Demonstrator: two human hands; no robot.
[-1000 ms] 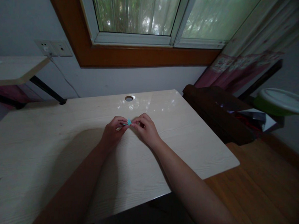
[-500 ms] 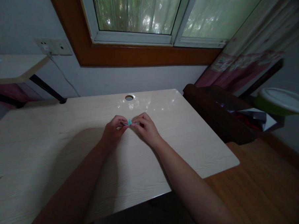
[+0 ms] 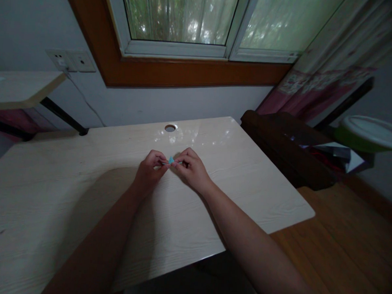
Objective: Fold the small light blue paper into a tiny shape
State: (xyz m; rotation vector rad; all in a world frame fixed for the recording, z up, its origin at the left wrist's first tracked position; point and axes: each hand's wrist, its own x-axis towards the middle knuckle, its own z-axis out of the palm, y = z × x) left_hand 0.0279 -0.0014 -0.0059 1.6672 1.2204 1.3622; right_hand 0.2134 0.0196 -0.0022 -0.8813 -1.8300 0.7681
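A small turquoise piece, apparently folded paper (image 3: 171, 160), is pinched between both hands just above the desk (image 3: 193, 216). My left hand (image 3: 151, 167) grips its left side between thumb and fingers. On the opposite side, my right hand (image 3: 190, 166) pinches it the same way, the thumbs almost meeting. A pointed bit of the turquoise piece sticks up in the middle. Most of the rest is covered by my fingertips, so its full shape is hidden.
Beyond the hands is a round cable hole (image 3: 170, 128) in the desktop. A raised shelf (image 3: 26, 87) on black legs stands at the left. To the right are dark wooden furniture (image 3: 280, 142) and a green tub with a pale lid (image 3: 375, 131).
Both hands keep their pinch on the turquoise piece, with hardly any finger movement. The whole view has shifted very slightly.
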